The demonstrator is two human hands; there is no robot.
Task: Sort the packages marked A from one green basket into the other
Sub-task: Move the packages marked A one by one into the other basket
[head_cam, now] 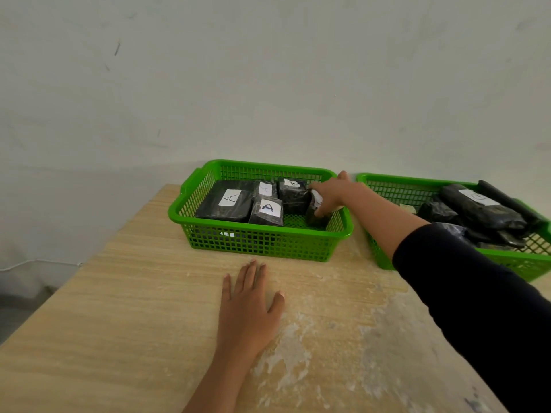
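Note:
Two green baskets stand side by side at the far edge of the table. The left basket (259,242) holds several black wrapped packages with white labels marked A, such as a large flat one (226,204) and a small one (267,211). My right hand (334,193) reaches into that basket's right end and grips a small black package (316,217) that stands against the basket wall. The right basket (384,186) holds several more black packages (480,210). My left hand (247,305) lies flat on the table, fingers spread, holding nothing.
The wooden table (134,308) has pale worn patches in front of me. Its left edge runs diagonally, with the floor below. A white wall stands right behind the baskets. My dark right sleeve (477,293) crosses over the right basket's front left corner.

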